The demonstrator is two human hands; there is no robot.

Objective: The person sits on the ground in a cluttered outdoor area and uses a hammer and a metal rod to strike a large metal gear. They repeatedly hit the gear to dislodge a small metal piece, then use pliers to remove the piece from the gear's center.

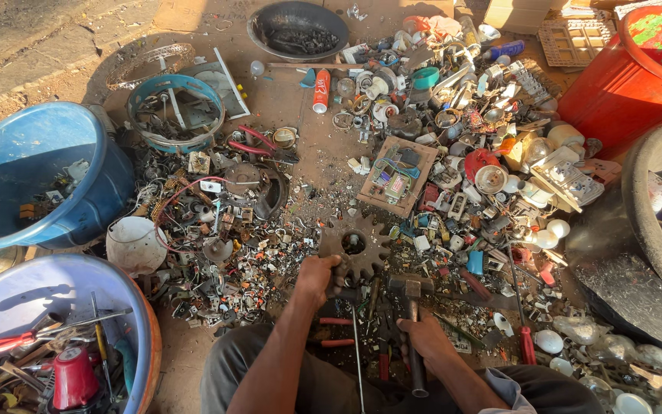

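Left hand point(317, 274): fingers clenched on edge of large rusty toothed steel gear point(355, 247), laid flat on ground ahead of knees.
Right hand point(423, 336): closed around handle of dark metal hammer point(411, 307), head just beside gear.

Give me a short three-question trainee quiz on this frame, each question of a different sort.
1. True or false: the right hand holds a hammer by its handle.
2. What does the left hand rest on? A) the rusty gear wheel B) a glass bottle C) a book
3. Fill in: the tub at far left that holds a few scraps is coloured ____.

Key: 1 true; 2 A; 3 blue.
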